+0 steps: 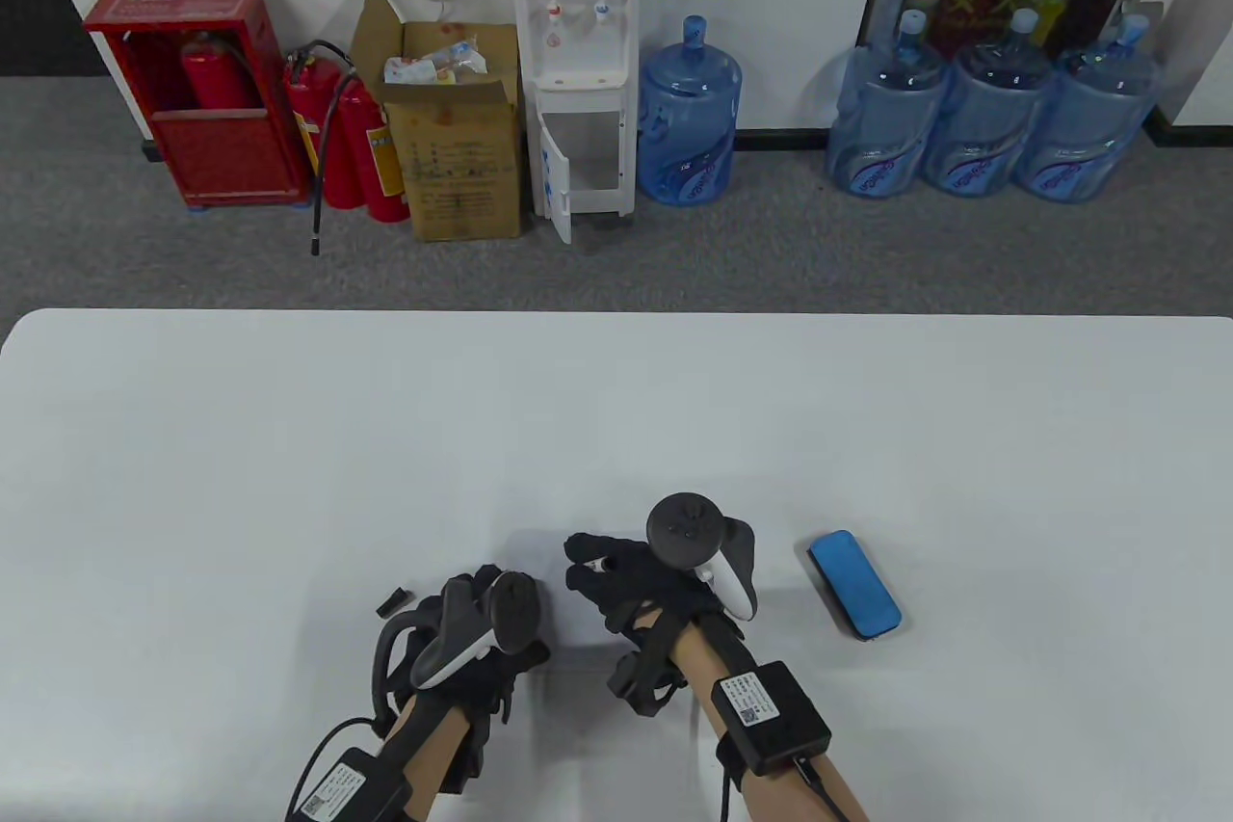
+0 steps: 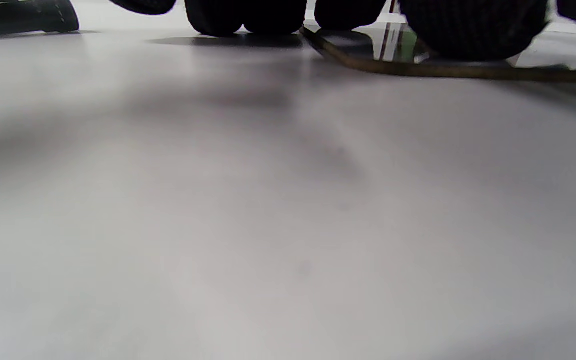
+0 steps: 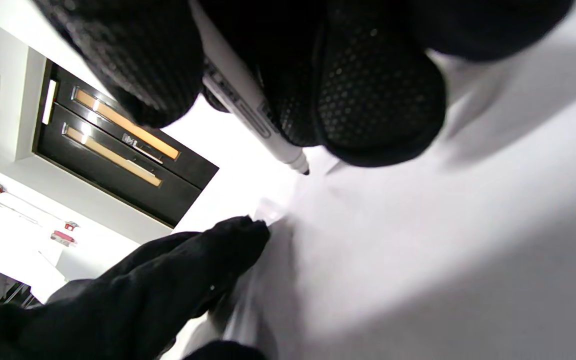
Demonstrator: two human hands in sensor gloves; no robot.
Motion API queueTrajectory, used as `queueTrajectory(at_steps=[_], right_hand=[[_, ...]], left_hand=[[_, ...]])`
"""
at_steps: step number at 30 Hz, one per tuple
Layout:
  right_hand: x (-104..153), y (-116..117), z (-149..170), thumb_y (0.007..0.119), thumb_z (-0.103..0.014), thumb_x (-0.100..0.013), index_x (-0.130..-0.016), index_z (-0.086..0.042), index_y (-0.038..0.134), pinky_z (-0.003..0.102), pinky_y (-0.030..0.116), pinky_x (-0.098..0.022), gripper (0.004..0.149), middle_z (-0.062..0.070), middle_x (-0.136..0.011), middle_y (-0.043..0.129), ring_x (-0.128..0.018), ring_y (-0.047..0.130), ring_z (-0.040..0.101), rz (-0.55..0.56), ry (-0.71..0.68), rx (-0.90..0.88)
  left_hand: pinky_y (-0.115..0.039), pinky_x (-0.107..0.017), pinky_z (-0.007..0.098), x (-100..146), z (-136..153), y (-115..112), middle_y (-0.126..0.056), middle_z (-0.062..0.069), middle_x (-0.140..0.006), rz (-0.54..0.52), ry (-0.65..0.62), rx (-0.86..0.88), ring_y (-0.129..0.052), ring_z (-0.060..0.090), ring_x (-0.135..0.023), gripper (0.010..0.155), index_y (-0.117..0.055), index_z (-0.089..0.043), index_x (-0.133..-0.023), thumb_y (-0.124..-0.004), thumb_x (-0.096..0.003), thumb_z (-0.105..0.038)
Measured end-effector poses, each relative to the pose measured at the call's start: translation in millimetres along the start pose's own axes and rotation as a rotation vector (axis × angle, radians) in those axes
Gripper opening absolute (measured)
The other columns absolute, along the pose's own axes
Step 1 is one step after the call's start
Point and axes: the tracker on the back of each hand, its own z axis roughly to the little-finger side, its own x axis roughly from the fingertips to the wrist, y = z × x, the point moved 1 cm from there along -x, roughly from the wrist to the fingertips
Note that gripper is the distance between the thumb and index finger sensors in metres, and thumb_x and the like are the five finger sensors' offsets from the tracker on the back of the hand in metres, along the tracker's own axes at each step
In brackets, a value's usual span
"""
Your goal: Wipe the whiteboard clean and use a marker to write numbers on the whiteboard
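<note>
Small white whiteboard (image 1: 554,586) lies flat on white table (image 1: 289,437), near edge, w/ no marks visible. Left hand (image 1: 477,615) steadies it, fingers straight. Right hand (image 1: 626,581) pinches white marker (image 3: 253,117), uncapped. Blue eraser (image 1: 854,583) rests alongside. Step: writing; next, tip to board.

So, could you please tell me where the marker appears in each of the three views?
Table view: the marker shows only as a small white piece in the right hand's fingertips, low centre.
Left wrist view: not in it.
Right wrist view: upper centre, the barrel pinched between gloved fingers, uncapped tip pointing down-right, close above the whiteboard.
Shared landmark: the left hand, resting at the whiteboard's left edge, appears lower left in the right wrist view.
</note>
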Motion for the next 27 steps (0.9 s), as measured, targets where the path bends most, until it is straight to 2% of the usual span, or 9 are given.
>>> queueTrajectory(at_steps=[7, 12, 14, 18, 23, 27], right_hand=[[-0.6, 2.0, 1.1, 0.084, -0.042, -0.044, -0.093, -0.018, 0.081, 0.047, 0.076, -0.029, 0.055, 0.016, -0.084, 0.085, -0.049, 0.097, 0.032, -0.010, -0.001, 0.036], [15.4, 8.6, -1.8, 0.085, -0.044, -0.044, -0.089, -0.016, 0.085, 0.046, 0.077, -0.028, 0.053, 0.015, -0.079, 0.089, -0.048, 0.098, 0.031, -0.122, -0.076, 0.061], [20.2, 11.1, -1.6, 0.084, -0.045, -0.044, -0.089, -0.017, 0.085, 0.046, 0.078, -0.028, 0.053, 0.015, -0.079, 0.089, -0.048, 0.098, 0.031, -0.136, -0.087, 0.059], [22.3, 3.9, 0.7, 0.084, -0.044, -0.044, -0.090, -0.016, 0.084, 0.047, 0.077, -0.029, 0.055, 0.015, -0.080, 0.088, -0.049, 0.098, 0.032, -0.078, -0.078, 0.032], [17.9, -18.4, 9.2, 0.085, -0.042, -0.044, -0.091, -0.015, 0.083, 0.049, 0.076, -0.030, 0.055, 0.017, -0.082, 0.087, -0.050, 0.097, 0.034, 0.033, 0.003, 0.005], [14.6, -23.2, 14.6, 0.085, -0.042, -0.044, -0.092, -0.016, 0.082, 0.049, 0.075, -0.031, 0.055, 0.016, -0.083, 0.086, -0.051, 0.096, 0.034, 0.044, 0.032, -0.007]], left_hand=[[-0.046, -0.078, 0.062, 0.1, 0.2, 0.0, -0.043, 0.006, -0.124, 0.004, -0.002, -0.001, -0.051, 0.041, -0.109, 0.074, -0.047, -0.036, -0.112, -0.069, -0.0442, -0.058], [-0.047, -0.078, 0.062, 0.3, 0.0, -0.3, -0.042, 0.006, -0.124, 0.006, -0.002, 0.001, -0.050, 0.041, -0.109, 0.074, -0.046, -0.036, -0.112, -0.068, -0.0444, -0.058], [-0.047, -0.078, 0.062, 0.3, -0.1, -0.3, -0.042, 0.006, -0.124, 0.007, -0.001, 0.000, -0.050, 0.041, -0.109, 0.074, -0.046, -0.036, -0.112, -0.068, -0.0446, -0.057], [-0.047, -0.078, 0.062, 0.5, -0.1, -0.7, -0.041, 0.006, -0.124, 0.008, -0.001, 0.002, -0.049, 0.041, -0.109, 0.074, -0.046, -0.036, -0.112, -0.068, -0.0447, -0.057], [-0.047, -0.078, 0.062, 0.5, -0.1, -0.8, -0.041, 0.006, -0.124, 0.008, 0.000, 0.003, -0.049, 0.041, -0.109, 0.074, -0.045, -0.036, -0.112, -0.068, -0.0448, -0.057], [-0.047, -0.078, 0.062, 0.5, -0.1, -0.8, -0.041, 0.006, -0.124, 0.008, 0.000, 0.003, -0.049, 0.041, -0.109, 0.074, -0.045, -0.036, -0.112, -0.067, -0.0448, -0.057]])
